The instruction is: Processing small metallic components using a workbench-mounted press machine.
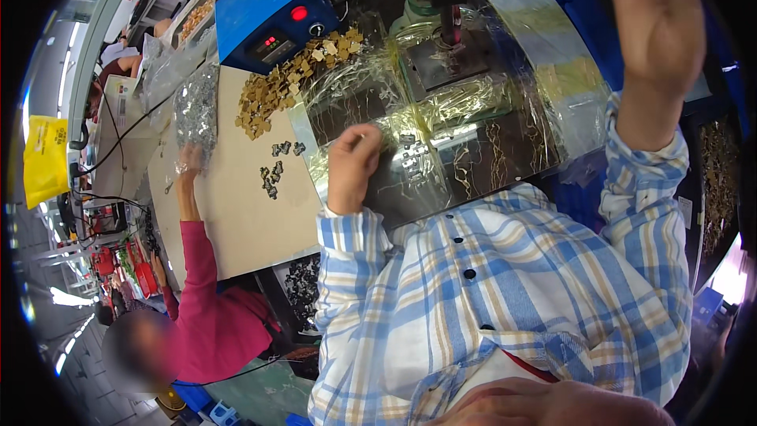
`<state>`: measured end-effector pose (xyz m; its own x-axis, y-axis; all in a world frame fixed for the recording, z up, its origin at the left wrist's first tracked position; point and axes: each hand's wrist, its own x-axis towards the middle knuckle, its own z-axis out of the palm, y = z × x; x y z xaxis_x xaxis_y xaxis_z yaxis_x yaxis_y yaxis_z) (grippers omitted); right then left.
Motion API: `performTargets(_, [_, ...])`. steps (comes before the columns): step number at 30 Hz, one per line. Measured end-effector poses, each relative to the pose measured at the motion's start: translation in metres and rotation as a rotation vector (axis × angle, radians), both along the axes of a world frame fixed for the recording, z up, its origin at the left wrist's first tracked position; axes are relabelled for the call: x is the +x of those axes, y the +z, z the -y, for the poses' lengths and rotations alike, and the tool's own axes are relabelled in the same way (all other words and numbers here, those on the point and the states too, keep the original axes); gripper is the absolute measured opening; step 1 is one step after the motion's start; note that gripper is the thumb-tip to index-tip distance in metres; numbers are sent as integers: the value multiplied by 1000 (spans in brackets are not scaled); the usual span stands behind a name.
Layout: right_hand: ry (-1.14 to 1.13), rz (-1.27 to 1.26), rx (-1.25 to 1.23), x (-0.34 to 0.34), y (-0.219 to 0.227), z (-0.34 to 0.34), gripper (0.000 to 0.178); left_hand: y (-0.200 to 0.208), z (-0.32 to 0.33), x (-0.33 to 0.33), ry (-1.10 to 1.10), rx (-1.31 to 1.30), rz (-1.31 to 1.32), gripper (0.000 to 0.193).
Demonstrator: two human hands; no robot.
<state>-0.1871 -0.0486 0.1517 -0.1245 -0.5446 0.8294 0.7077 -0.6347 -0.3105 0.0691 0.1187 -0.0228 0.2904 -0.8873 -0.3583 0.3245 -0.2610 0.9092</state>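
Fingers [364, 142] of left hand [352, 164] curled narrow, pinching small dark part at frame centre, over glossy film-covered worktop [441, 162]. Left of it: loose dark parts [273, 176], brass pieces pile [280, 87]. Upper right: right hand [653, 20] raised, grip not discernible.

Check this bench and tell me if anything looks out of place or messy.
The brown parts lie in a loose heap spilling past the blue box. The clear film taped over the press base is wrinkled. The left hand rests on it; the right hand is raised.
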Motion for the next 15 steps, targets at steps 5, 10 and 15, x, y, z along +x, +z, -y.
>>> performTargets(5, [33, -434, 388, -22, -23, 2, 21, 2, -2, -33, -174, -229, 1039, 9])
performTargets(10, [54, -400, 411, -22, -29, 4, 18, 0, 4, -36, -167, -208, 1187, 6])
performTargets(15, [58, -343, 377, -28, -28, 12, 18, 7, 16, -40, -8, -358, 1227, 4])
